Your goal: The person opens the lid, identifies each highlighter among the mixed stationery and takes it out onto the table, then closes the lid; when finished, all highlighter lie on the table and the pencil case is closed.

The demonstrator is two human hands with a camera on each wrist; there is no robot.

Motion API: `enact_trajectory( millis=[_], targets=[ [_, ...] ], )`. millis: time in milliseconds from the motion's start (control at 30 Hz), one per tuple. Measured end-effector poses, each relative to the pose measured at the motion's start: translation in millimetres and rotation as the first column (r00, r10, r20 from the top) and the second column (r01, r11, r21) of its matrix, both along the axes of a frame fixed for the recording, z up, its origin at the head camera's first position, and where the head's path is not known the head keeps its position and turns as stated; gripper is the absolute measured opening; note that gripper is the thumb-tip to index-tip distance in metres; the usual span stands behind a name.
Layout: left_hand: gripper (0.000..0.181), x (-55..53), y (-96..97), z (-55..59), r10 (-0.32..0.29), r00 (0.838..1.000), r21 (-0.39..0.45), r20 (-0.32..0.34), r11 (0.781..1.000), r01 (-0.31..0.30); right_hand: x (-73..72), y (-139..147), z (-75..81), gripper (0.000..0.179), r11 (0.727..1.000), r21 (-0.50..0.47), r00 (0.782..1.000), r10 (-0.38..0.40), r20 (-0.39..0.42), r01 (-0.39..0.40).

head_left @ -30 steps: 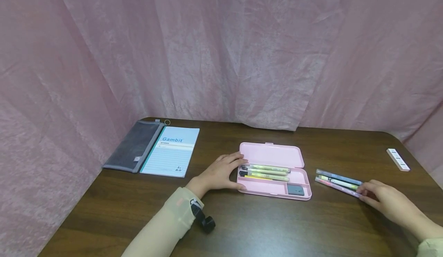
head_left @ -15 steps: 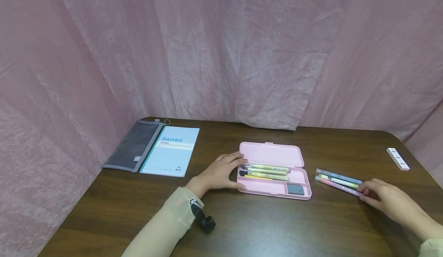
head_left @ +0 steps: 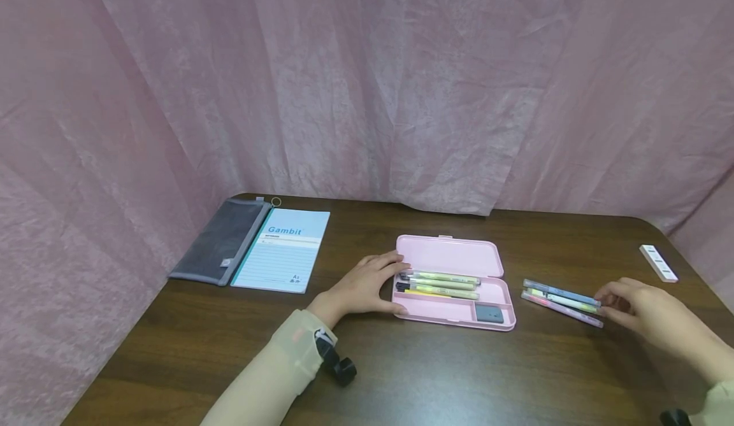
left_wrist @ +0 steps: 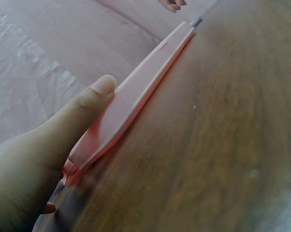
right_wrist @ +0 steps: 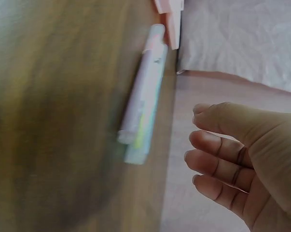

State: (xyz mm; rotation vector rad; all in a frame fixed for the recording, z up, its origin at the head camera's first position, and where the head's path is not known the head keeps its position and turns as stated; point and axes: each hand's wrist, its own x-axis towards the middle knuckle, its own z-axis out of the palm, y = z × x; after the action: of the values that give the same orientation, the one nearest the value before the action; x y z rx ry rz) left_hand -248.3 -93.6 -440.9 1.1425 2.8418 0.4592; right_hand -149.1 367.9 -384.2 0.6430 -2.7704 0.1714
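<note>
A pink pencil case lies with its lid folded back. Several pens and a dark grey eraser are inside it. My left hand holds the case's left end, thumb at the front and fingers around the back corner; in the left wrist view the thumb presses the pink front wall. To the right of the case lie a blue pen, a white-and-green pen and a pink-purple pen side by side. My right hand hovers by their right ends, fingers loosely bent, holding nothing; the right wrist view shows a gap.
A blue-white notebook labelled Gambit lies left of the case, beside a grey zip pouch. A small white bar with dark marks lies at the far right. A pink curtain hangs behind the brown table.
My right hand has drawn up and slightly rightward from the ends of the three pens, which stay on the table. The left hand and the pencil case have kept their place.
</note>
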Motion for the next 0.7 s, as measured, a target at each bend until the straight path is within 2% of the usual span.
enact_trajectory(
  millis=[267, 533, 700],
  targets=[
    [0.087, -1.8, -0.1, -3.1, 0.007, 1.0, -0.002, 0.007, 1.0, -0.007, -10.4, -13.8, 26.5, 0.028, 0.998, -0.018, 0.998, 0.056, 0.002, -0.056],
    [0.087, -2.3, 0.0, -3.0, 0.005, 1.0, -0.005, 0.012, 1.0, -0.005, -21.4, -36.9, 51.4, 0.021, 0.999, -0.005, 0.996, 0.053, 0.071, -0.052],
    [0.088, -1.6, 0.5, -2.8, 0.005, 1.0, 0.002, 0.011, 1.0, -0.005, -28.7, -54.8, 61.8, 0.015, 0.999, 0.018, 0.991, 0.029, 0.13, -0.032]
  ],
)
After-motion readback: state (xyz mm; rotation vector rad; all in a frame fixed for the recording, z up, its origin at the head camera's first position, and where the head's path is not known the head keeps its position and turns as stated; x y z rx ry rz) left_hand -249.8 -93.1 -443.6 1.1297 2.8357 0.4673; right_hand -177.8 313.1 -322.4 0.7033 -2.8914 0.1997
